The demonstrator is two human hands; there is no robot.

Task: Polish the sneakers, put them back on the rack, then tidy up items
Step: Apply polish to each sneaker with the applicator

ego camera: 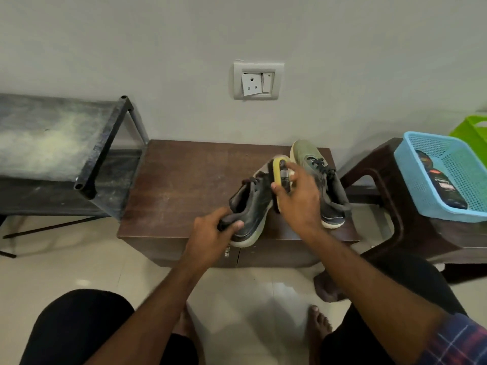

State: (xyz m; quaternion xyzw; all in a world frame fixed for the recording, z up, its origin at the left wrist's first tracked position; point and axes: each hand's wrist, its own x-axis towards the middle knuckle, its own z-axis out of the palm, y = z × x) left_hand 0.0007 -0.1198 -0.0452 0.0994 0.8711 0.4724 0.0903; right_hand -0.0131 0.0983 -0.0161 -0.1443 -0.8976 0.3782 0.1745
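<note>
While the rack (pixel 79 143) occupies the upper left of the frame, the worktop (pixel 179 185) at centre carries both sneakers; left hand (pixel 213 233) grip closed on the near sneaker (pixel 250 206) heel; right hand (pixel 297 198) grip holds the yellow-edged brush (pixel 279 175) against it; second sneaker (pixel 313 167) lies just right.

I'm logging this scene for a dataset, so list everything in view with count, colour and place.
sneakers: 2, dark grey-green, on the cabinet
brush: 1, yellow-edged, over the near sneaker
cabinet: 1, brown, against the wall
rack: 1, black, left
blue basket: 1, on the stool, right
bottle: 1, dark, inside the blue basket
green basket: 1, behind the blue one
stool: 1, brown, right
socket: 1, white, wall
left hand: grip on the near sneaker's heel
right hand: grip on the brush
</note>
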